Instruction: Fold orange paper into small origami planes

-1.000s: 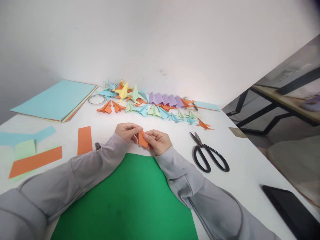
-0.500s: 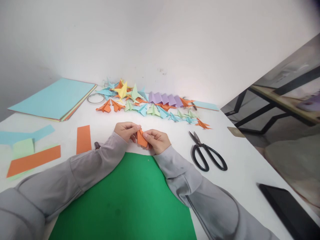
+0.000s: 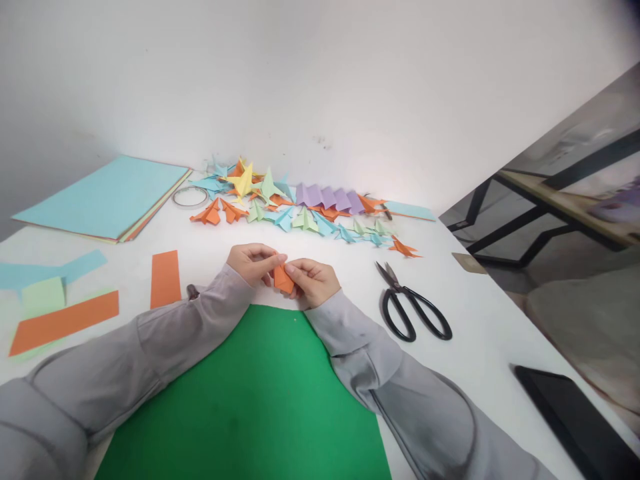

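Observation:
Between my two hands is a small folded piece of orange paper [image 3: 283, 281], held just beyond the far edge of a green sheet [image 3: 245, 393]. My left hand [image 3: 256, 264] pinches its upper left part with thumb and fingers. On its right side, my right hand [image 3: 315, 280] grips the paper, thumb on top. The fingertips cover part of the folds. Behind the hands lie several folded paper planes, among them a light green one [image 3: 305, 221] and an orange one [image 3: 404, 247].
Black-handled scissors [image 3: 407, 303] lie to the right, with a black tablet-like device [image 3: 570, 413] nearer me. On the left are orange paper strips [image 3: 165, 279], a light green square [image 3: 44, 297] and a stack of coloured sheets [image 3: 105, 197]. A roll of tape [image 3: 190, 196] rests beside the stack.
My left thumb has slid slightly right and down over the top of the orange paper, so less of the paper shows. Both hands keep their hold.

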The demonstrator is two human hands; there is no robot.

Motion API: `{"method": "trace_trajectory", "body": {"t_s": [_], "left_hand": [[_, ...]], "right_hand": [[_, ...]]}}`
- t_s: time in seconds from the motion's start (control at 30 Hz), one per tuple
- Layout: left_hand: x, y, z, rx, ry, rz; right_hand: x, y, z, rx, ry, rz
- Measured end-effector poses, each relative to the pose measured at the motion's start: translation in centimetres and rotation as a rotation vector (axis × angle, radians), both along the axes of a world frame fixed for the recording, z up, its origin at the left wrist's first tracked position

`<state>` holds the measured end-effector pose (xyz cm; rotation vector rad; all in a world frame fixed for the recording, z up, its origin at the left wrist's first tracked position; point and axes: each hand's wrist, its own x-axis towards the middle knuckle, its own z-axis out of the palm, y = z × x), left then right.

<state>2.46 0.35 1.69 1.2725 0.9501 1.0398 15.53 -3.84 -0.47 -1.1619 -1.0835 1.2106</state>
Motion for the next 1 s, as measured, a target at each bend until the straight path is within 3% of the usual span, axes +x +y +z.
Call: {"method": "trace_trajectory", "body": {"t_s": [1.0], "left_hand": [[-0.17, 0.29, -0.51, 0.036, 0.033, -0.025]], "right_hand": [[-0.42, -0.55, 0.60, 0.030, -0.078, -0.082]]}}
